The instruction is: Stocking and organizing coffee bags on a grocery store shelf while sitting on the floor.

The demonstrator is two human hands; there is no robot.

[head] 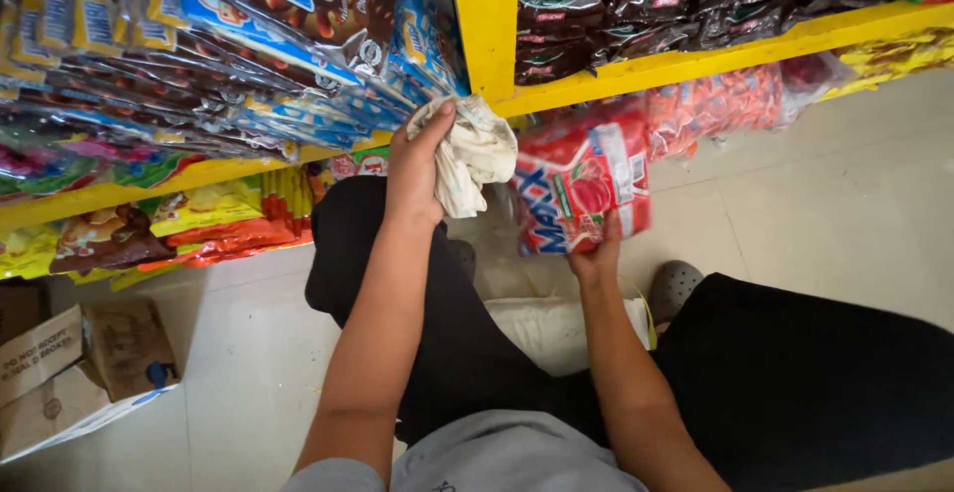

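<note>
A red candy bag (581,194) is held up in front of the lower shelf opening, just under the yellow shelf edge (696,60). It is gripped at its bottom edge by the right hand (596,258), whose fingers are closed on the bag from below, so the bag stands above these fingers with its long axis nearly upright, a little tilted. The picture is blurred here, so the exact finger placement cannot be told.

Just to the left of the bag, almost touching its upper corner, a crumpled white cloth (472,154) is seen. It is clamped in the left hand (417,169), with the fingers curled together around the bunched fabric; the cloth hangs to the right of these fingers, toward the bag. The left hand is therefore the nearer one to the bag's upper face, and the bag lies to the right of and slightly below the cloth.

Behind both hands, a yellow upright post (484,15) divides the shelving. Blue and brown snack packets (298,15) are stacked above the left hand, and dark wrapped packets (696,0) lie above the bag. A cardboard box (70,373) rests on the tiled floor (855,214), well apart from both hands.
</note>
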